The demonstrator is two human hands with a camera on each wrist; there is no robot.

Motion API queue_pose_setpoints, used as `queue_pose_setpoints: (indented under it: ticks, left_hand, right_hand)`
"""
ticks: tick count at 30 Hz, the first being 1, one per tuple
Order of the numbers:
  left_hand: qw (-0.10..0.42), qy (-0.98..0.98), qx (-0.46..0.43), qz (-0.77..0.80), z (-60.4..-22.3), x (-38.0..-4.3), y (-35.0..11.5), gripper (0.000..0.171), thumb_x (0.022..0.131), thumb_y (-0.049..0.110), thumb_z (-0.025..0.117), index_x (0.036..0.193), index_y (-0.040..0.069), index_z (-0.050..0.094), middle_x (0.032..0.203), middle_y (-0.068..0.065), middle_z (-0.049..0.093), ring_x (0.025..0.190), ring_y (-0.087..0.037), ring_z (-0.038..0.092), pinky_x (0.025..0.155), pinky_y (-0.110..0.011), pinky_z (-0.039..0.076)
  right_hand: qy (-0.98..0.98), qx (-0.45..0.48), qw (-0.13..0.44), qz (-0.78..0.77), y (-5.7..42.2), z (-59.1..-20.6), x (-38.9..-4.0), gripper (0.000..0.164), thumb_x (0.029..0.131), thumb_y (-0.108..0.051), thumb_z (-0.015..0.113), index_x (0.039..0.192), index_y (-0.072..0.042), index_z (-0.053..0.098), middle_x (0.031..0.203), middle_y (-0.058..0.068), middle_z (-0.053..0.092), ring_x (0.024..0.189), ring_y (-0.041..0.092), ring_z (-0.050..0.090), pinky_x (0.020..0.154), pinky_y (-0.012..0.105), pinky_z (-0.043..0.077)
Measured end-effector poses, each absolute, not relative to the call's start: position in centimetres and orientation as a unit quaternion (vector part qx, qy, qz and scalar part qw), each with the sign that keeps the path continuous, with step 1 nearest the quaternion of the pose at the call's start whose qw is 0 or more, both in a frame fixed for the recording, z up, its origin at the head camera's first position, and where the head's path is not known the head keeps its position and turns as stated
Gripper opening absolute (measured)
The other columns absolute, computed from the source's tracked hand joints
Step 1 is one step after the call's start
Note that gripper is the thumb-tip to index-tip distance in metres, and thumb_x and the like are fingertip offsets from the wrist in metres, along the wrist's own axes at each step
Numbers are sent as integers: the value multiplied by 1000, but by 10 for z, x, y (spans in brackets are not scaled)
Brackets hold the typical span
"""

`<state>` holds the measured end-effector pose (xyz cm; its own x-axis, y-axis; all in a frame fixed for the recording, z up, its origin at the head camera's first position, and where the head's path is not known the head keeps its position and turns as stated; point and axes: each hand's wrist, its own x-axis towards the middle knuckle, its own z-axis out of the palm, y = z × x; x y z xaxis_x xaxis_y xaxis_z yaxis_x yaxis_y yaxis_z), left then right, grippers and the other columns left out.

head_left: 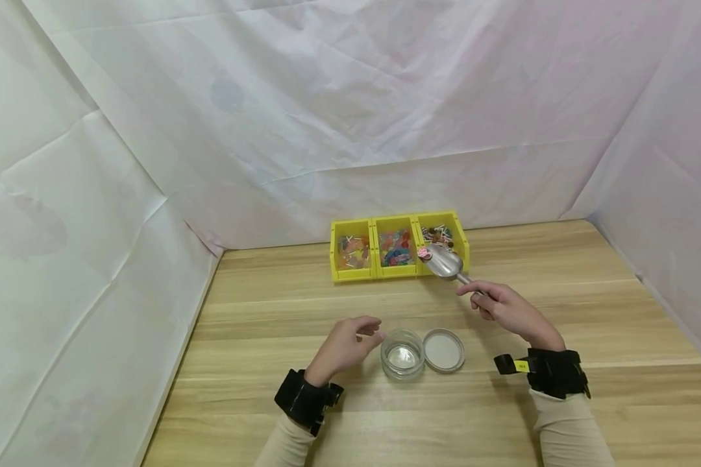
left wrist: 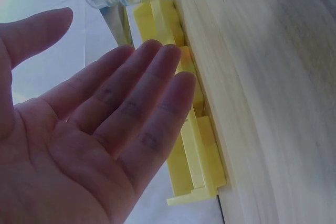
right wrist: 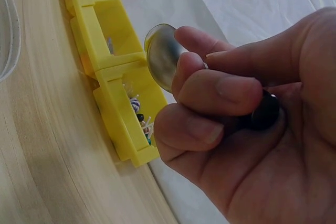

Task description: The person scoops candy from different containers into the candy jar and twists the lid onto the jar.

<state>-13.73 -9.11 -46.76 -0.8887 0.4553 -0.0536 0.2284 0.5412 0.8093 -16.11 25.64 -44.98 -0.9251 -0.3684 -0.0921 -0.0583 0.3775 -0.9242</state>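
Note:
My right hand (head_left: 505, 311) grips the handle of a metal scoop (head_left: 444, 262), its fingers curled round it in the right wrist view. A small pink-and-white piece (head_left: 424, 253) shows at the scoop's tip, which is over the front of the yellow bins (head_left: 356, 275). On the table, a clear glass jar (head_left: 402, 355) stands without its lid. My left hand (head_left: 346, 347) holds nothing; its thumb tip is right beside the jar's rim, and in the left wrist view its fingers are stretched out. A round lid (head_left: 444, 350) lies just right of the jar.
Three joined bins hold small colourful pieces: orange and yellow ones (head_left: 354, 253) at left, mixed colours (head_left: 396, 249) in the middle, white-stemmed ones (head_left: 438, 235) at right. White cloth (head_left: 350, 130) hangs behind the bins and along both sides of the wooden table (head_left: 257, 298).

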Motion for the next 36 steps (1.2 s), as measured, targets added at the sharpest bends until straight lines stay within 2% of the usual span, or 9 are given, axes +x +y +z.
queue_pose_setpoints:
  ticks: [9, 17, 23, 30, 36]
  left_hand:
    - [157, 856, 214, 444, -469, -134, -88, 45, 99, 34, 62, 130, 1, 62, 128, -17, 65, 113, -27, 64, 90, -36, 55]
    - [210, 848, 224, 433, -471, -132, -85, 64, 91, 46, 69, 142, 9, 53, 132, -9, 62, 119, -25, 60, 93, -35, 53]
    - [215, 856, 252, 396, -473, -130, -83, 82, 81, 52, 77, 148, 16, 46, 142, -3, 55, 124, -20, 54, 99, -38, 49]
    - [212, 852, 261, 401, -475, -129, -79, 93, 73, 46, 86, 149, 15, 43, 146, 0, 51, 126, -20, 52, 105, -42, 45]
    - [217, 849, 248, 414, -480, -129, -75, 95, 69, 37, 91, 148, 18, 44, 144, 2, 52, 130, -19, 50, 108, -42, 42]
  right_hand:
    - [817, -134, 140, -544, 258, -449, -160, 27, 107, -9, 39, 125, -1, 58, 76, 6, 40, 62, 15, 41, 50, 27, 35]
    - [816, -132, 139, -545, 258, -448, -159, 27, 107, -8, 39, 124, -1, 58, 76, 6, 40, 62, 14, 41, 51, 27, 35]
    - [816, -130, 142, -545, 258, -446, -158, 28, 107, -8, 38, 125, -1, 58, 77, 6, 41, 63, 14, 41, 52, 27, 35]
    - [819, -129, 143, -541, 258, -446, -158, 27, 107, -10, 39, 125, -2, 58, 77, 6, 41, 62, 13, 41, 52, 27, 35]
    - [819, -133, 141, -540, 257, -448, -159, 27, 107, -8, 38, 124, -1, 58, 77, 6, 41, 60, 11, 40, 51, 26, 35]
